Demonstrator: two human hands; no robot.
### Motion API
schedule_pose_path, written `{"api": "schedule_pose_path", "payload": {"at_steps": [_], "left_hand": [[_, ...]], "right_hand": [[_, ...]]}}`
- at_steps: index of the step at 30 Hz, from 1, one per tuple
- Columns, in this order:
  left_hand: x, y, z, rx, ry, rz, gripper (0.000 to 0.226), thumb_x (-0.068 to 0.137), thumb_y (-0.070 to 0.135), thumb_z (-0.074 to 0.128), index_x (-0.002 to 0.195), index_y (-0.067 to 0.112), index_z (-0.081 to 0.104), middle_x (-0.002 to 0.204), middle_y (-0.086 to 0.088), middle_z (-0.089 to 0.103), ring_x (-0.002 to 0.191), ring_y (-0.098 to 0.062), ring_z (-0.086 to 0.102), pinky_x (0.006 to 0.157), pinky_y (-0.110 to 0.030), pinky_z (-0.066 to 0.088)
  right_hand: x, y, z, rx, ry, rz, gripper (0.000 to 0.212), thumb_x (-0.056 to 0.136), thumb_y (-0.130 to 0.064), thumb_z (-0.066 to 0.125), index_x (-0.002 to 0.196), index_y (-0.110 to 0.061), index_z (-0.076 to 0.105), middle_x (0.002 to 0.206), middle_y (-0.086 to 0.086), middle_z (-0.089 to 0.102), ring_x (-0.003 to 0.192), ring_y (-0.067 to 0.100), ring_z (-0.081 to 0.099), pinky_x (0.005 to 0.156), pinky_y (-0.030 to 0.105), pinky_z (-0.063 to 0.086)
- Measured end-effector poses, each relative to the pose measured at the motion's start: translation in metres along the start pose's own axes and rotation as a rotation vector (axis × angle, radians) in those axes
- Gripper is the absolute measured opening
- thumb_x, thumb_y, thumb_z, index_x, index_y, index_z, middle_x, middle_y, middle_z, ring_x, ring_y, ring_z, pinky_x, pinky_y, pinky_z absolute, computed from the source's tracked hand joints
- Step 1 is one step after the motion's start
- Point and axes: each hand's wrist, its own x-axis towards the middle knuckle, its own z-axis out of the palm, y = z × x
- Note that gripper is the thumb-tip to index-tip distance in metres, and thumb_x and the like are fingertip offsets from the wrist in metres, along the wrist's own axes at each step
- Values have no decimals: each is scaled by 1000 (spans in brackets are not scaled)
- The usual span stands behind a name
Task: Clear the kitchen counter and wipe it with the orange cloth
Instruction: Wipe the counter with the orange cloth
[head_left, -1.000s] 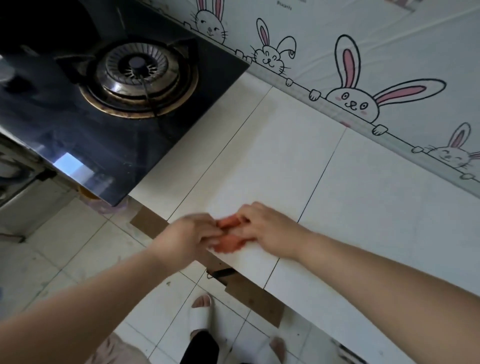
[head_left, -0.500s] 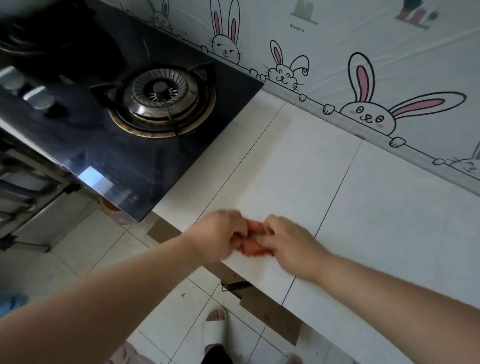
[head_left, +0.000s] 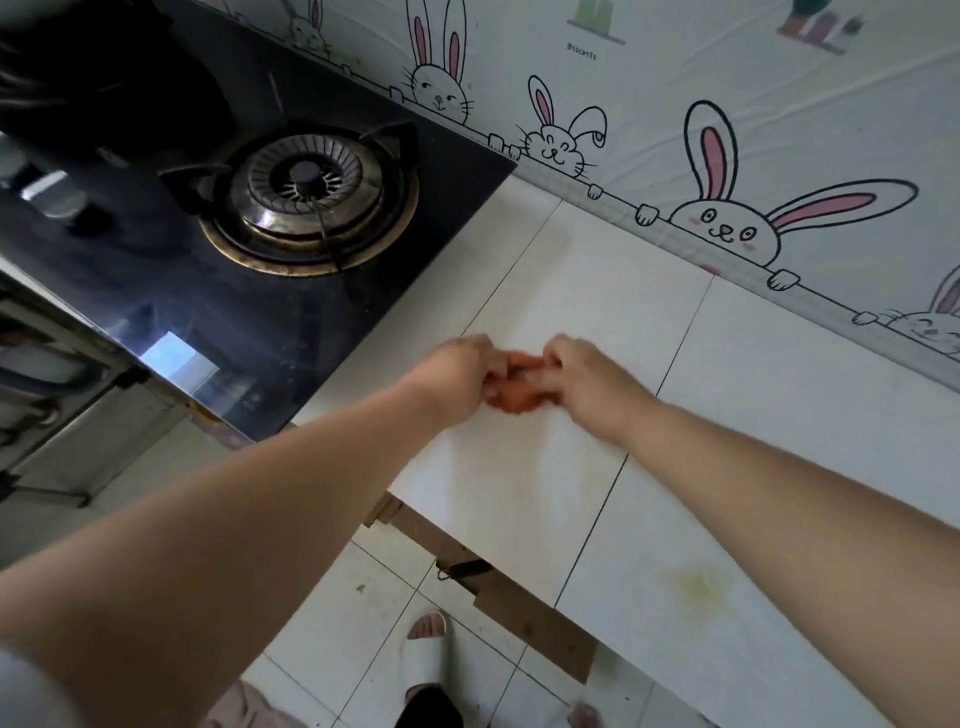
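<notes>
The orange cloth is bunched small on the white tiled counter, mostly covered by my fingers. My left hand grips its left side and my right hand grips its right side, both fists closed on it and nearly touching. The cloth lies a little right of the stove's edge. Motion blur softens both hands.
A black glass gas stove with a round burner sits left of the hands. The bunny-print wall covering runs along the counter's back. A yellowish stain marks the counter near its front edge. My slippered feet show below on the floor.
Both hands, still together on the cloth, have slid away from the counter's front edge toward the middle of the counter.
</notes>
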Motion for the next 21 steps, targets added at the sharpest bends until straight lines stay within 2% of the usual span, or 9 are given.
{"api": "schedule_pose_path", "payload": {"at_steps": [3,6,9,12,15,16,18,19,21], "left_hand": [[31,5,-2,95,36,-65,31,86,10,58,115,19,63,109,-4,54,98,-24,56,79,-26,43],[21,5,3,86,92,-37,26,83,9,58,107,16,66,104,-9,58,95,-28,58,80,-31,48],[-16,10,16,50,41,20,17,80,7,59,94,13,66,101,-6,60,94,-26,59,77,-30,46],[-71,19,37,-27,-41,123,13,79,8,62,89,15,67,96,-3,62,89,-21,58,78,-33,48],[-124,34,60,-84,-133,200,8,80,12,60,85,14,66,93,-3,62,83,-22,58,77,-34,49],[-136,38,66,-79,-159,222,8,83,15,57,85,16,65,93,-3,61,82,-22,57,77,-33,49],[-147,42,72,-83,-176,241,12,87,21,52,85,19,64,93,-1,59,81,-19,55,76,-30,47],[-148,41,72,-93,-185,250,12,88,22,52,85,20,63,92,0,59,81,-18,54,74,-29,47],[-140,37,70,-91,-218,299,10,87,26,53,84,21,61,89,0,59,78,-19,56,70,-30,50]], "right_hand": [[25,-8,-9,92,94,91,37,67,-51,65,70,-21,44,79,9,57,65,24,53,61,39,41],[13,-3,2,149,98,107,32,66,-52,66,68,-26,47,85,11,61,69,24,59,68,43,49],[-37,0,17,35,38,112,29,73,-55,63,73,-30,48,89,8,64,82,24,64,76,46,51],[-105,9,31,-122,-60,35,26,89,-48,55,81,-25,46,94,4,56,88,21,56,77,37,46],[-158,23,43,-256,-163,-97,12,96,-37,50,96,-26,54,101,-2,54,94,17,50,77,28,40],[-170,27,47,-315,-192,-164,16,97,-34,45,106,-29,57,105,-4,52,96,17,48,77,27,37],[-181,34,48,-413,-269,-264,38,94,-36,32,120,-31,59,110,-4,50,100,17,44,79,27,35],[-180,34,45,-414,-282,-275,39,93,-35,33,122,-32,58,112,-4,50,100,16,43,80,27,36],[-167,30,39,-370,-287,-265,29,95,-31,49,122,-36,57,112,-7,51,103,10,44,84,25,37]]}}
